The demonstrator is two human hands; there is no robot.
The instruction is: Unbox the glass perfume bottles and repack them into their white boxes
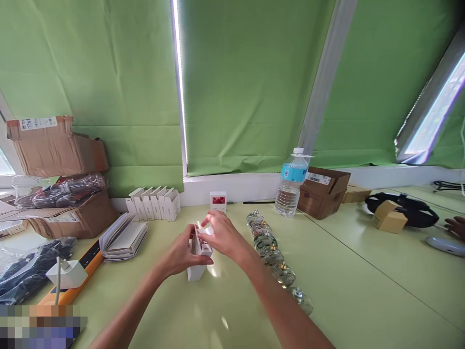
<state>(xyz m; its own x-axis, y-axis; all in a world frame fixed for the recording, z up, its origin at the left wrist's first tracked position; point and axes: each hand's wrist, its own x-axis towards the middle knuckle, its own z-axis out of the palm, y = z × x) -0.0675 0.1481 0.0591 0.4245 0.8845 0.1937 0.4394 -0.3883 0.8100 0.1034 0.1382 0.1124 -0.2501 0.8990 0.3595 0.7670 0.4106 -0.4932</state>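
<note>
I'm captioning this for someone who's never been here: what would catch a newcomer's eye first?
Probably the big green blinds, filling most of the upper half behind the table. Next, near the centre, the left hand grips a small white box, with the right hand at its top. Then the row of shiny clear glass pieces on the table, to the right of the hands.

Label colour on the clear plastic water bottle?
Mainly light blue label; it shows best in the head view.
</note>
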